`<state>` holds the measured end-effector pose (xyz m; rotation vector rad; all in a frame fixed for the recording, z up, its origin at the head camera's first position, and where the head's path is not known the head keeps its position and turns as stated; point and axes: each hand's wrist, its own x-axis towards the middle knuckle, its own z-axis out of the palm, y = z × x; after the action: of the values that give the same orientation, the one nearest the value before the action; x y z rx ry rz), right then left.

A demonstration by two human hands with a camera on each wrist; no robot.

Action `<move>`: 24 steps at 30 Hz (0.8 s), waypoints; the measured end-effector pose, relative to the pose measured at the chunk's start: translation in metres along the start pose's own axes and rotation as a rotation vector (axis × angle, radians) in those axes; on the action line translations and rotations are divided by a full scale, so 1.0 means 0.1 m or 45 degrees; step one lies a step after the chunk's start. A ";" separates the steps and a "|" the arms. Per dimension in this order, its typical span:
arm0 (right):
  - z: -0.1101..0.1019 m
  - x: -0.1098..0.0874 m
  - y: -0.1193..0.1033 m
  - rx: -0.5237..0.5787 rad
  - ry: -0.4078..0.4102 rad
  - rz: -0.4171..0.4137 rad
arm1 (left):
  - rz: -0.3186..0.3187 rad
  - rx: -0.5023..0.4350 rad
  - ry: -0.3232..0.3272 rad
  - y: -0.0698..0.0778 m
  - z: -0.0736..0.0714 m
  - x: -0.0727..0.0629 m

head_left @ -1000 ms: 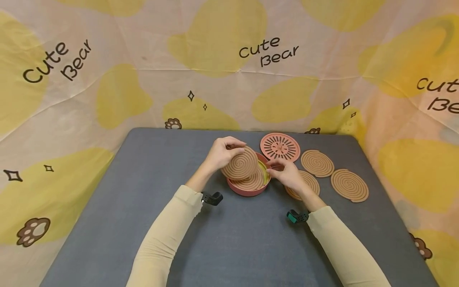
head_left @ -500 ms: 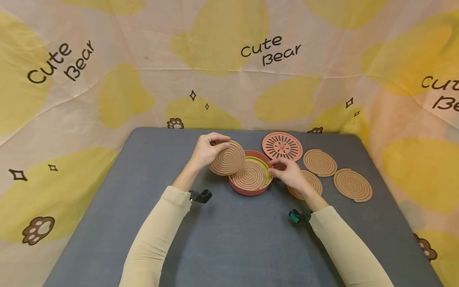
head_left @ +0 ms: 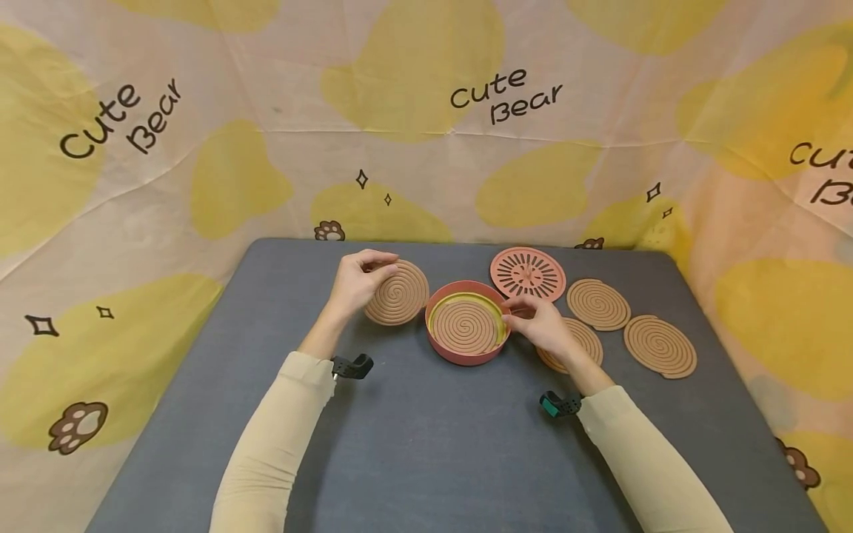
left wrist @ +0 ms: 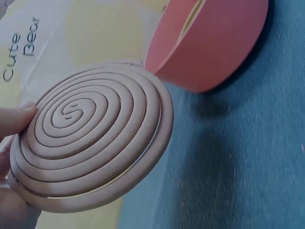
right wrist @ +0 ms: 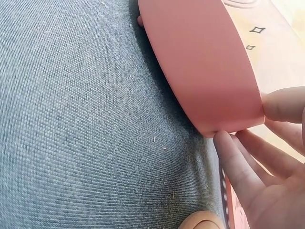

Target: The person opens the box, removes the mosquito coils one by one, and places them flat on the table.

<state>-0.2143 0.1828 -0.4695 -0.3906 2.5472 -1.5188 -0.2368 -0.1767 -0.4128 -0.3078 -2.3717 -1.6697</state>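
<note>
My left hand (head_left: 357, 284) pinches a tan mosquito coil (head_left: 401, 293) by its edge, raised and tilted to the left of a round pink coil holder (head_left: 469, 360). The left wrist view shows the thumb (left wrist: 18, 117) on the spiral's near face, other fingers behind. Inside the holder, another mosquito coil (head_left: 464, 327) lies flat within a yellow-green ring (head_left: 492, 307). On the holder's right side, my right hand (head_left: 543, 326) grips the wall; in the right wrist view its thumb is at the rim and its fingers (right wrist: 233, 155) lie against the lower side.
A slotted pink lid (head_left: 528, 275) lies behind the holder. To the right are a coil (head_left: 598, 304), a second coil (head_left: 660, 346) and a third coil (head_left: 578, 342) partly under my right hand. All rest on a grey-blue tabletop (head_left: 433, 459), with printed cloth (head_left: 400, 89) hung around it.
My left hand has carried the coil leftward from over the holder to beside it, uncovering the coil inside. My right hand stays at the holder's side.
</note>
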 end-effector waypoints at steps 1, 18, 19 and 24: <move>0.00 0.00 0.00 0.001 0.000 0.001 | -0.015 0.002 0.007 -0.01 -0.02 -0.01; -0.02 -0.04 -0.13 0.013 -0.008 -0.008 | -0.295 -0.180 0.254 -0.51 -0.13 -0.11; -0.03 -0.07 -0.20 0.013 -0.017 -0.010 | -0.310 -0.183 0.264 -0.54 -0.12 -0.12; -0.03 -0.11 -0.34 0.025 -0.036 0.004 | -0.363 -0.176 0.302 -0.64 -0.03 -0.16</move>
<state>-0.1994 0.1730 -0.4388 -0.4024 2.5081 -1.5254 -0.2406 -0.2016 -0.4733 0.2072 -2.2093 -1.8769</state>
